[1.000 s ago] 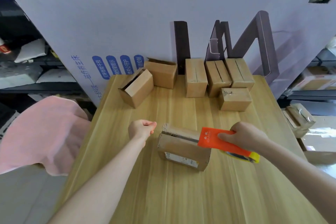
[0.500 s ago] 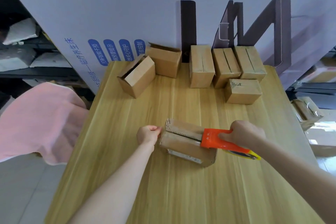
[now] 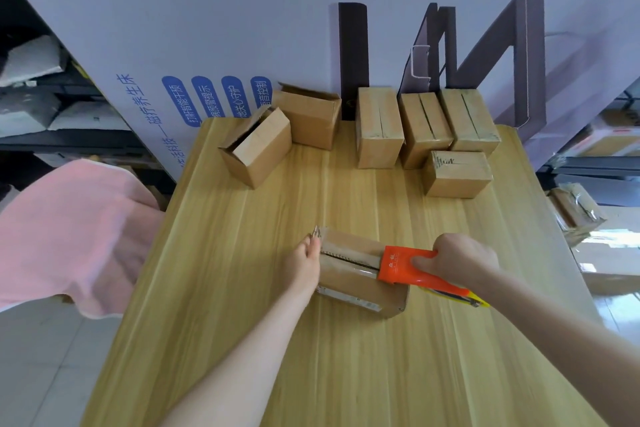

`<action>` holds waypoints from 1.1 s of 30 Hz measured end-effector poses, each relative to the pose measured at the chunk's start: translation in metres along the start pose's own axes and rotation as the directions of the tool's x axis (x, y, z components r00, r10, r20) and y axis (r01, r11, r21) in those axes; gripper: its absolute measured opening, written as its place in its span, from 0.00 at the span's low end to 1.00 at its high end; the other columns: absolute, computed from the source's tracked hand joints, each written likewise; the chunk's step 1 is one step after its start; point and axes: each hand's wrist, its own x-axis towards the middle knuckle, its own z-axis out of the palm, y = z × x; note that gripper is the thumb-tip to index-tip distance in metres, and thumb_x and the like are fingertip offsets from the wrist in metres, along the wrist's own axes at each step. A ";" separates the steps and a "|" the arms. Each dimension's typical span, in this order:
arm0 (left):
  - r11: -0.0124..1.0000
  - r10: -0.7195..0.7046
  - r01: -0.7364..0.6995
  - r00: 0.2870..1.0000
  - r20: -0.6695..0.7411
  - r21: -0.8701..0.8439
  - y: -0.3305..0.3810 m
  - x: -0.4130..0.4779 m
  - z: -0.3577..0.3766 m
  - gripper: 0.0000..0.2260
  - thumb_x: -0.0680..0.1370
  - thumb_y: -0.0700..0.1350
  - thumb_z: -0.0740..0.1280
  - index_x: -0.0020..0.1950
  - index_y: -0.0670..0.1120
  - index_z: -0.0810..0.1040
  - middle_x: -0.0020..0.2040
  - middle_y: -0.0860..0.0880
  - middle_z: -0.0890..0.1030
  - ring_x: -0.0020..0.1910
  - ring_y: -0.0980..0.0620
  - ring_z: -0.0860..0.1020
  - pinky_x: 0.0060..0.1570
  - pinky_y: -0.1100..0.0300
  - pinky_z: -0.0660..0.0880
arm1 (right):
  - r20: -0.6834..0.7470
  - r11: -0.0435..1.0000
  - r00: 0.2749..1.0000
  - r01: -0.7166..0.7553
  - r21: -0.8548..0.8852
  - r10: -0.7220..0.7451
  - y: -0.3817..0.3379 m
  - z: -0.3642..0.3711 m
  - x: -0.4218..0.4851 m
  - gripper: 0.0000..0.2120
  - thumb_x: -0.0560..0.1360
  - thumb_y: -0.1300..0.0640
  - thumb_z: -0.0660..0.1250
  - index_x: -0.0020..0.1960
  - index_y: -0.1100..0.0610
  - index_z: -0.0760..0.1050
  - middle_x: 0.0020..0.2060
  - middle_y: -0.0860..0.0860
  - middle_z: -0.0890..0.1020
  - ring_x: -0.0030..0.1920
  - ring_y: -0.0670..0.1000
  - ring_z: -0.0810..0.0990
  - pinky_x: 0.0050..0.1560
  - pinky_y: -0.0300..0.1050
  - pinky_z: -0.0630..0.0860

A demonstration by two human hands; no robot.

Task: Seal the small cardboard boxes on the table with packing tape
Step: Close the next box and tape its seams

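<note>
One box (image 3: 349, 274) lies lower centre on the bench (image 3: 242, 253), mid-taping: left hand (image 3: 304, 263) flat against its end, grip wide; right hand (image 3: 460, 256) grip wraps the tape dispenser (image 3: 401, 265) on the seam. Next probably needs a steady pull.

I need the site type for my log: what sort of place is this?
Probably a packing or shipping corner of a storeroom: small cardboard boxes lined up on a wooden table, an orange tape dispenser in the right hand, and stocked shelves at both sides.
</note>
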 end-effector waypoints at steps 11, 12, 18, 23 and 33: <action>0.632 0.574 -0.595 0.790 0.216 0.495 0.026 0.011 0.029 0.20 0.82 0.48 0.58 0.75 0.47 0.65 0.76 0.50 0.64 0.76 0.50 0.57 0.75 0.50 0.54 | 0.017 0.994 1.000 0.008 0.113 -0.010 0.009 0.010 -0.004 0.23 0.71 0.34 0.61 0.43 0.54 0.78 0.36 0.48 0.80 0.37 0.50 0.79 0.31 0.40 0.69; 0.613 0.565 -0.621 0.777 0.279 0.488 0.032 0.011 0.041 0.19 0.83 0.49 0.57 0.74 0.48 0.66 0.75 0.50 0.64 0.76 0.51 0.57 0.75 0.49 0.53 | 0.019 0.991 1.000 0.009 0.134 -0.012 0.011 0.012 -0.004 0.24 0.71 0.34 0.61 0.43 0.54 0.78 0.36 0.48 0.80 0.38 0.50 0.79 0.31 0.40 0.69; 0.510 0.532 -0.548 0.807 0.257 0.663 0.028 0.011 0.068 0.19 0.83 0.56 0.48 0.56 0.54 0.78 0.55 0.55 0.79 0.59 0.52 0.72 0.69 0.54 0.57 | 0.046 0.973 0.998 0.026 0.229 -0.037 0.024 0.029 -0.002 0.23 0.70 0.34 0.61 0.43 0.54 0.78 0.36 0.48 0.80 0.39 0.50 0.80 0.33 0.40 0.71; 0.481 0.505 -0.519 0.823 0.261 0.707 0.030 0.012 0.075 0.22 0.82 0.56 0.43 0.51 0.53 0.77 0.51 0.56 0.78 0.55 0.52 0.72 0.65 0.54 0.58 | 0.048 0.959 0.994 0.079 0.271 -0.095 0.036 0.043 0.002 0.23 0.71 0.34 0.60 0.41 0.54 0.77 0.34 0.47 0.79 0.38 0.50 0.79 0.31 0.40 0.69; 0.483 0.496 -0.500 0.833 0.246 0.718 0.029 0.015 0.076 0.21 0.81 0.55 0.43 0.48 0.51 0.75 0.46 0.56 0.75 0.52 0.51 0.71 0.63 0.53 0.60 | -0.008 0.915 0.969 0.236 0.328 -0.247 0.051 0.059 0.015 0.21 0.71 0.35 0.61 0.37 0.53 0.72 0.30 0.46 0.76 0.35 0.50 0.77 0.27 0.39 0.64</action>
